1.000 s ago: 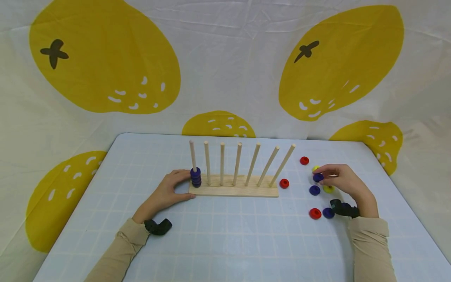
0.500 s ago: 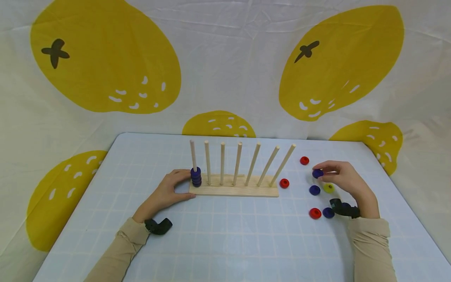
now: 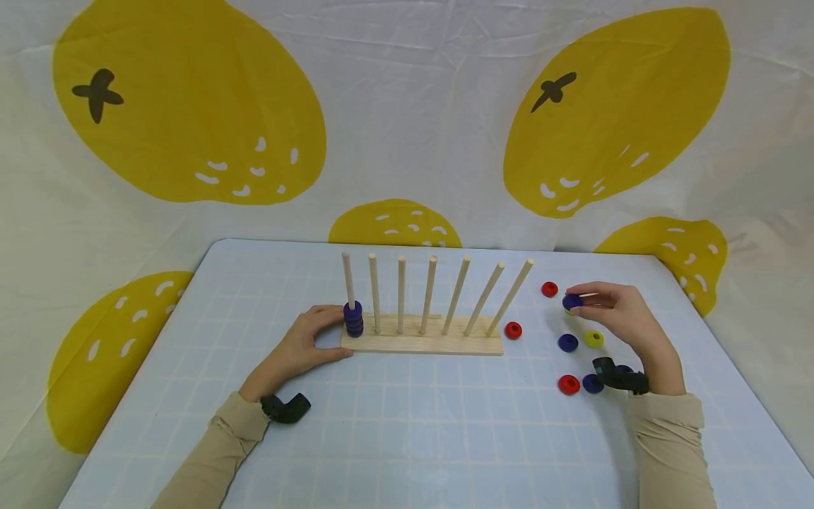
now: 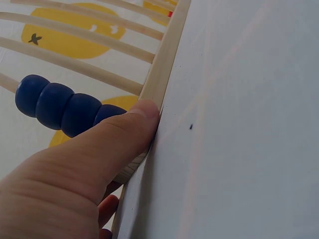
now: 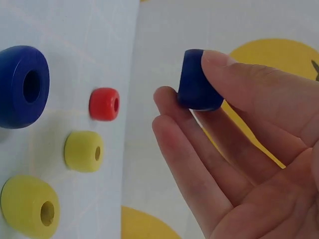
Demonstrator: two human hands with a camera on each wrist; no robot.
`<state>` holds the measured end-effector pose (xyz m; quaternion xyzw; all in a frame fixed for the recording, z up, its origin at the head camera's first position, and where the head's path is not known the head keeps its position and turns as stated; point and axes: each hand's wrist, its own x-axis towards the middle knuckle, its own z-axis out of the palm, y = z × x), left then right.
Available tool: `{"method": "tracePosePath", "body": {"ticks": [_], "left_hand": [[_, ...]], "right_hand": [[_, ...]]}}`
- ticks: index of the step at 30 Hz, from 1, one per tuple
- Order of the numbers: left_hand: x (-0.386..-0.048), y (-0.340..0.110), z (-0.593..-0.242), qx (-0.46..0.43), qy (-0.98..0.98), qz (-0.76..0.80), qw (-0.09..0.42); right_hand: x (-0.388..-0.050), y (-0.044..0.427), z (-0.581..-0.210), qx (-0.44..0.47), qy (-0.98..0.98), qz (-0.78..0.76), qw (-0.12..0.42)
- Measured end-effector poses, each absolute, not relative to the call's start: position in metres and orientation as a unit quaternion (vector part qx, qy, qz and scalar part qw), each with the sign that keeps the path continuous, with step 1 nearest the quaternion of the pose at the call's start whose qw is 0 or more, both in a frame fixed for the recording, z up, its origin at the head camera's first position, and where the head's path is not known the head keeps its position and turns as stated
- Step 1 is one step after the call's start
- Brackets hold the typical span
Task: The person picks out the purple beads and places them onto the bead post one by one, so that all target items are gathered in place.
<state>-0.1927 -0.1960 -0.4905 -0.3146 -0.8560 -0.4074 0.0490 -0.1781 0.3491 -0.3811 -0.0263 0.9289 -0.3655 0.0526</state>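
Observation:
In the head view, a wooden peg stand (image 3: 422,343) carries a row of upright pegs. Several blue beads (image 3: 353,319) are stacked on its leftmost peg. My left hand (image 3: 309,341) grips the left end of the base, with the thumb (image 4: 132,124) along its front edge; the other fingers are mostly hidden in the left wrist view. Off to the right, my right hand (image 3: 613,311) pinches a blue bead (image 5: 197,82) between thumb and fingers, held above the table. One yellow bead (image 5: 83,151) lies mostly hidden behind that bead in the head view.
Loose beads lie right of the stand: red beads (image 3: 513,331), blue beads (image 3: 568,343) and a second yellow bead (image 3: 594,339). One blue bead (image 3: 623,370) is partly covered by the right wrist camera (image 3: 618,377). Behind the table (image 3: 407,431) hangs a lemon-patterned cloth (image 3: 413,106).
My right hand has lifted the blue bead slightly and moved it a little toward the table's far side. The left hand and the stand have stayed still.

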Motion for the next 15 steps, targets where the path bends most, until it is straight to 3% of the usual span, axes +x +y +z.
{"method": "tracePosePath", "body": {"ticks": [15], "left_hand": [[-0.191,-0.196,-0.489,-0.32,-0.852,-0.412,0.052]], "right_hand": [[-0.176,0.337,-0.373,-0.008,0.925,-0.379,-0.005]]}}
